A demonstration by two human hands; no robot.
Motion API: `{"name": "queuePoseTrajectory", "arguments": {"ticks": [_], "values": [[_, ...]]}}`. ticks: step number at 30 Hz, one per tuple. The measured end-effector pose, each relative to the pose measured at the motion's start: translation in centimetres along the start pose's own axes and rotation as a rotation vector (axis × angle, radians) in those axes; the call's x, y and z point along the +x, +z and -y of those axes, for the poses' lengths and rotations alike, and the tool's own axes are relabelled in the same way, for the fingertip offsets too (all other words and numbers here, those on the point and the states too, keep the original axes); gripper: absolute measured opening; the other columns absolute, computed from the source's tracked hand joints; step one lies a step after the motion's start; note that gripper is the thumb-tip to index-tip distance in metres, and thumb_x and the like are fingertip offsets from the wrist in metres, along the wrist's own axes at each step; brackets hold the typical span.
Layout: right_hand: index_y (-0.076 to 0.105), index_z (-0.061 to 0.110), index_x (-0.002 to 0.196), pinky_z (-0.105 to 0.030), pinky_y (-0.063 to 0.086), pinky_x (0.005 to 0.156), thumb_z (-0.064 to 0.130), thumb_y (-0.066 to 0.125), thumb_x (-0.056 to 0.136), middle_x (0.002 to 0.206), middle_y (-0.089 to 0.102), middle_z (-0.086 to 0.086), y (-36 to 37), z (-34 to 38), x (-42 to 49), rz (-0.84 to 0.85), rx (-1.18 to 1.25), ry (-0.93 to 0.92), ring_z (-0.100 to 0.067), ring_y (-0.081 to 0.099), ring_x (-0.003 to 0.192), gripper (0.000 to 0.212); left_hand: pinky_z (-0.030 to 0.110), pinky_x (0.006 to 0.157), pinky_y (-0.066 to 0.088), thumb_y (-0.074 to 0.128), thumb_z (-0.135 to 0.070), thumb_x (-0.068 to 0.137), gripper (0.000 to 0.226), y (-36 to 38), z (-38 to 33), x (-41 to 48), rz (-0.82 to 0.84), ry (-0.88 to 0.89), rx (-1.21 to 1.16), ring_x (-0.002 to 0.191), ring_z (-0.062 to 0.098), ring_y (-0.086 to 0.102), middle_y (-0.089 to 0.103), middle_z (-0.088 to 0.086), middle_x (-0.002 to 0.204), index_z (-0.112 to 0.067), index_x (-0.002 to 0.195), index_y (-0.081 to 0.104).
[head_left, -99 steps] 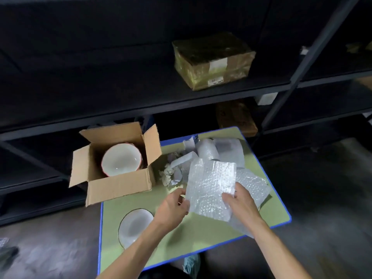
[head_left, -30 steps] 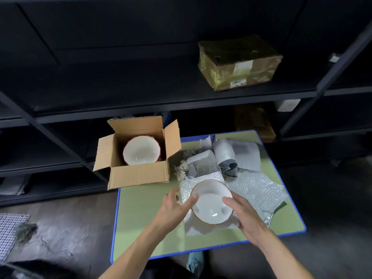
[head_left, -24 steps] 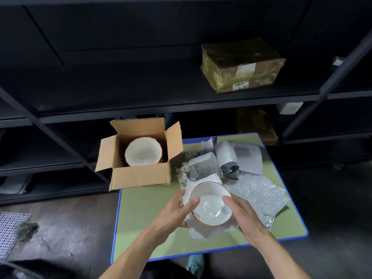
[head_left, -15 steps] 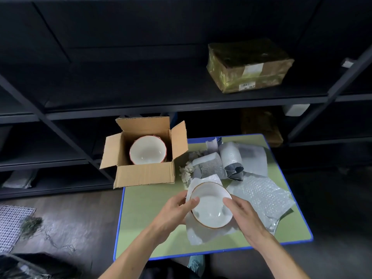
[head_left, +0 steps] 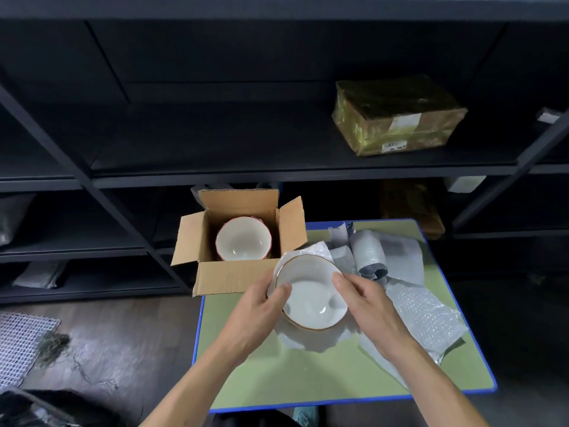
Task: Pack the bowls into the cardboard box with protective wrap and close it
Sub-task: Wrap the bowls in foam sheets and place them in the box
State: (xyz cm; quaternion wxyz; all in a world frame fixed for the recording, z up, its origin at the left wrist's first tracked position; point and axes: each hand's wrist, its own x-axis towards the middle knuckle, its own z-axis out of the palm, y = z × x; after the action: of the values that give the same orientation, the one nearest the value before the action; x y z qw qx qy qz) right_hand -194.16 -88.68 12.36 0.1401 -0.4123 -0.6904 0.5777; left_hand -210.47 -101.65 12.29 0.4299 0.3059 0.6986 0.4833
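Plainly, the left hand (head_left: 260, 306) and right hand (head_left: 366, 300) pinch opposite rims of the bowl (head_left: 311, 295), wrap sheet (head_left: 308, 340) cupped beneath, just right of the open cardboard box (head_left: 234, 277), which lies nearer the left hand.
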Motion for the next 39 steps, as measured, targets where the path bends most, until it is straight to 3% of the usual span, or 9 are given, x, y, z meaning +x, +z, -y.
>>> {"name": "queuePoseTrajectory", "arguments": {"ticks": [6, 9, 12, 16, 20, 25, 30, 34, 39], "values": [[0.069, 0.03, 0.1, -0.034, 0.053, 0.08, 0.054, 0.052, 0.098, 0.094, 0.069, -0.002, 3.0, 3.2, 2.3, 0.133, -0.074, -0.018, -0.016, 0.063, 0.087, 0.03, 0.026, 0.057, 0.027, 0.041, -0.026, 0.102, 0.026, -4.7, -0.6, 0.9, -0.164, 0.025, 0.075, 0.067, 0.013, 0.032, 0.033, -0.002, 0.072, -0.008, 0.085, 0.047], [0.068, 0.032, 0.104, -0.028, 0.057, 0.069, 0.047, 0.056, 0.097, 0.101, 0.069, -0.004, 4.4, 4.5, 3.8, 0.232, -0.092, 0.002, -0.016, 0.064, 0.087, 0.02, 0.023, 0.052, 0.021, 0.04, -0.025, 0.101, 0.026, -7.0, -0.7, 1.2, -0.228, 0.02, 0.137, 0.063, 0.012, 0.025, 0.027, -0.003, 0.071, -0.007, 0.082, 0.035], [0.069, 0.027, 0.099, -0.026, 0.053, 0.064, 0.032, 0.057, 0.1, 0.09, 0.068, -0.004, 6.4, 5.5, 5.4, 0.266, -0.058, 0.007, -0.015, 0.062, 0.074, 0.013, 0.028, 0.055, 0.027, 0.039, -0.03, 0.099, 0.025, -9.1, -0.1, 2.0, -0.246, 0.002, 0.188, 0.063, 0.013, 0.03, 0.031, 0.0, 0.07, -0.01, 0.083, 0.04], [0.068, 0.034, 0.095, -0.04, 0.054, 0.07, 0.022, 0.053, 0.098, 0.083, 0.072, 0.007, 9.0, 6.1, 7.6, 0.171, -0.18, 0.001, -0.016, 0.064, 0.074, 0.019, 0.041, 0.062, 0.06, 0.037, -0.048, 0.091, 0.031, -11.5, 0.3, 3.8, -0.225, -0.059, 0.223, 0.076, 0.019, 0.061, 0.06, 0.005, 0.086, -0.029, 0.101, 0.059], [0.066, 0.035, 0.104, -0.049, 0.06, 0.078, 0.022, 0.053, 0.095, 0.09, 0.073, 0.007, 10.6, 6.4, 9.9, 0.097, -0.251, -0.002, -0.018, 0.07, 0.081, 0.021, 0.025, 0.058, 0.054, 0.041, -0.04, 0.1, 0.028, -13.5, 0.1, 6.1, -0.182, -0.002, 0.292, 0.084, 0.009, 0.064, 0.064, -0.013, 0.093, -0.038, 0.12, 0.059], [0.06, 0.028, 0.123, -0.04, 0.062, 0.067, 0.018, 0.05, 0.096, 0.098, 0.068, 0.006, 12.2, 6.2, 13.0, 0.01, -0.341, 0.047, -0.013, 0.069, 0.065, 0.03, 0.049, 0.073, 0.061, 0.039, -0.033, 0.099, 0.029, -14.9, 0.0, 9.3, -0.108, -0.067, 0.275, 0.088, 0.02, 0.066, 0.062, -0.006, 0.093, -0.027, 0.115, 0.061], [0.058, 0.03, 0.113, -0.039, 0.063, 0.066, 0.015, 0.048, 0.096, 0.097, 0.065, 0.007, 13.0, 5.5, 15.0, -0.041, -0.362, 0.111, -0.014, 0.067, 0.078, 0.025, 0.038, 0.065, 0.063, 0.032, -0.028, 0.102, 0.029, -14.8, 0.4, 11.5, -0.063, -0.166, 0.302, 0.066, 0.02, 0.073, 0.067, 0.002, 0.094, -0.026, 0.124, 0.051], [0.06, 0.03, 0.103, -0.045, 0.06, 0.072, 0.018, 0.048, 0.093, 0.093, 0.065, 0.009, 13.7, 4.8, 15.9, -0.094, -0.477, 0.102, -0.016, 0.064, 0.083, 0.02, 0.019, 0.045, 0.048, 0.033, -0.024, 0.101, 0.028, -15.1, 1.4, 13.0, -0.088, -0.156, 0.448, 0.051, 0.01, 0.069, 0.069, -0.002, 0.088, -0.025, 0.12, 0.053], [0.06, 0.016, 0.106, -0.041, 0.054, 0.067, 0.011, 0.05, 0.094, 0.102, 0.061, -0.004, 15.1, 4.1, 16.3, -0.171, -0.689, 0.095, -0.025, 0.059, 0.086, 0.016, 0.027, 0.059, 0.053, 0.04, -0.023, 0.097, 0.023, -14.9, 2.9, 14.0, -0.218, -0.006, 0.854, 0.065, 0.01, 0.063, 0.063, -0.008, 0.083, -0.022, 0.103, 0.062]]}}
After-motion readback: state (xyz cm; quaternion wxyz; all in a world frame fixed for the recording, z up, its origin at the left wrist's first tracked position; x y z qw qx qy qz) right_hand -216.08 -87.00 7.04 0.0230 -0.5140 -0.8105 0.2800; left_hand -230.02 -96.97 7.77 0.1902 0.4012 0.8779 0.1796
